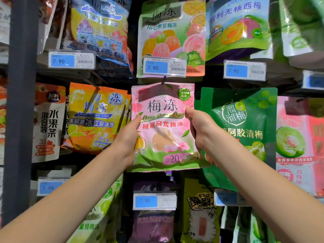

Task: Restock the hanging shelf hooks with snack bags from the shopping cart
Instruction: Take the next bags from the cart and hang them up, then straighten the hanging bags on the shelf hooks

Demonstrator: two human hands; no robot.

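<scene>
At mid-shelf, pink snack bag (pixel 163 127) upright, long axis vertical. Left grip (pixel 128 135) and right grip (pixel 201 130) each pinch a side edge, level. Hook (pixel 164 80) at top centre, above both; threading unclear.

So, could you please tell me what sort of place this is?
Very likely a shop's snack aisle: snack bags such as the green bag hang in rows, a price tag reads 7.90, and the left hand and right hand hold a pink bag up at the display.
</scene>
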